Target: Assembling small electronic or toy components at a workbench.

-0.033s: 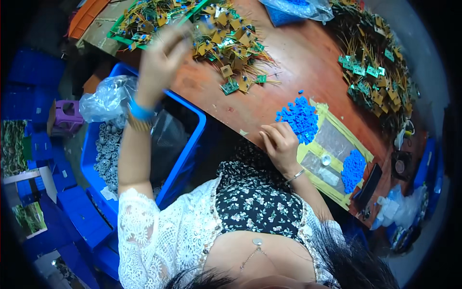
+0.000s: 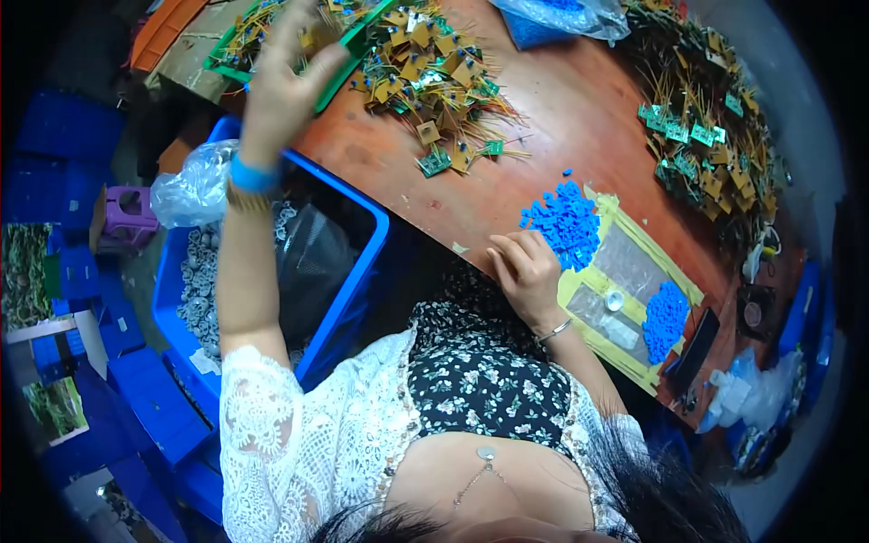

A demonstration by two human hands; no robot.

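Note:
My left hand (image 2: 288, 95) is raised over the green tray (image 2: 360, 41) at the upper left, thumb apart from the fingers. I see nothing held in it. The tray holds small circuit boards with wires, and a heap of similar brown and green boards (image 2: 425, 86) lies beside it. Near the table's front edge, my right hand (image 2: 528, 271) rests with fingers curled in. Whatever may be between its fingertips is hidden. It is right next to a pile of small blue plastic pieces (image 2: 566, 222).
A second blue pile (image 2: 666, 321) lies on a panel edged with yellow tape (image 2: 625, 244). Another large heap of wired boards (image 2: 711, 136) covers the table's right side. Below my left arm stands a blue crate (image 2: 376, 222) with grey round parts (image 2: 201, 290) and a plastic bag (image 2: 195, 190).
My left hand has moved up and to the left, from beside the heap of boards to over the green tray, uncovering the tray's near corner. My right hand stays put.

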